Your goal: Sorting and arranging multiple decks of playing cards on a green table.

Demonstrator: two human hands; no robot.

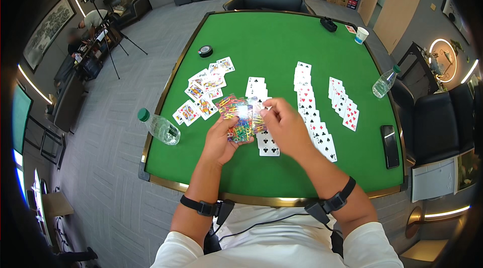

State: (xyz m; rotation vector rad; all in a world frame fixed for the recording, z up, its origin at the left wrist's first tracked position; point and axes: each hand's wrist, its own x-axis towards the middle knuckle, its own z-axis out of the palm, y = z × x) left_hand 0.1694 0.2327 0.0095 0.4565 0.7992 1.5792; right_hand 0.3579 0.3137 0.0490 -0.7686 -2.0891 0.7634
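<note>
My left hand [224, 137] holds a clear plastic box of multicoloured paper clips [237, 122] over the green table. At the box's right side, the thumb and bent fingers of my right hand [283, 124] pinch a clear plastic part [258, 115], with clips showing through it. Whether this part is a lid cannot be made out. Beneath my hands runs an overlapping column of playing cards [268, 145], its middle partly covered. Face cards [205, 83] lie scattered to the left. Right of my right hand are a long card column [305, 96] and a shorter slanted one [343, 103].
Plastic bottles stand or lean at the left [160, 128] and right [385, 83] of the green felt table [271, 41]. A phone [389, 146], paper cup [361, 36], black tape roll [205, 51] and dark object [328, 24] rest there too. Two people are far left.
</note>
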